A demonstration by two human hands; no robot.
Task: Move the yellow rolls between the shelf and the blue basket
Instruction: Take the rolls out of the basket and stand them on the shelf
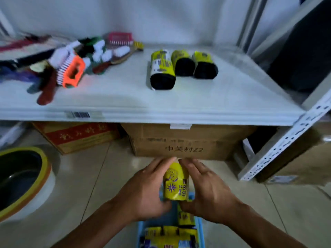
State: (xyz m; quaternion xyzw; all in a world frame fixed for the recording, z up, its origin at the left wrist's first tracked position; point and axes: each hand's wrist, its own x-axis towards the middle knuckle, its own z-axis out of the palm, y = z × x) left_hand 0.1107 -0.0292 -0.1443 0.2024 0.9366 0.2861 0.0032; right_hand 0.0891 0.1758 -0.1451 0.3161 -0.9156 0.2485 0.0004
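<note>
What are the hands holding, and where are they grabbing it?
A yellow roll, held above the blue basket. The left hand presses its left side and the right hand its right side, so it is clasped between both palms.

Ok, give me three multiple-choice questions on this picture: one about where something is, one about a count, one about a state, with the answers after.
1. Where is the blue basket?
A. On the floor, below the hands
B. On the shelf by the brushes
C. Inside the cardboard box

2. How many yellow rolls lie on the shelf?
A. One
B. Three
C. Five

3. What is the state of the held roll?
A. Lying free on the floor
B. Held between both hands
C. Standing on the shelf

Answers: 1 A, its blue rim shows under the wrists at floor level. 2 B, three rolls lie side by side there. 3 B, the left hand and right hand press on its two sides.
</note>
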